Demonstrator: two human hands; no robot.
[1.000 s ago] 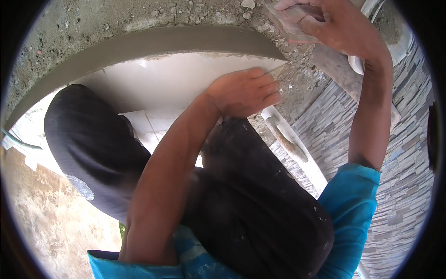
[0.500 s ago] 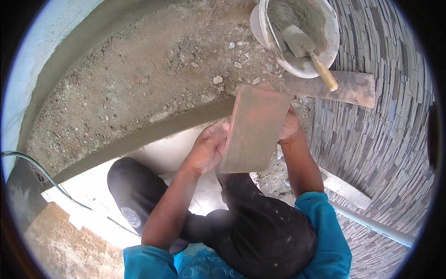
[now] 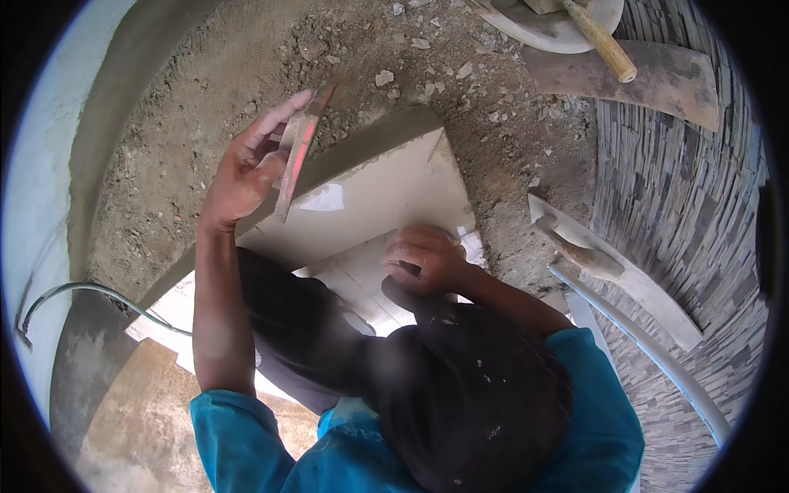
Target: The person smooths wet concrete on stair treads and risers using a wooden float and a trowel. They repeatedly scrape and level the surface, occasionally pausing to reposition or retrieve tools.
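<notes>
Left grip [image 3: 243, 175] clasping flat board [image 3: 303, 144], right grip [image 3: 424, 258] loosely curled

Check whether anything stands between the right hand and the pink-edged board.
Nothing visible does: only open space over the pale curb shows between the right hand and the pink-edged board, which the left hand holds.

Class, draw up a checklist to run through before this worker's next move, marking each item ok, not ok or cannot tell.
1. Thin, flat, red-edged board held: ok, in the left hand.
2. Board's broad face visible for checking: not ok, nearly edge-on.
3. Right hand empty: cannot tell, fingers curled.
4. Wooden-handled grey trowel out of hand: ok, at the round white bucket.
5. Long, pale, wooden-handled float set aside: ok, by the grey stone-strip wall.
</notes>
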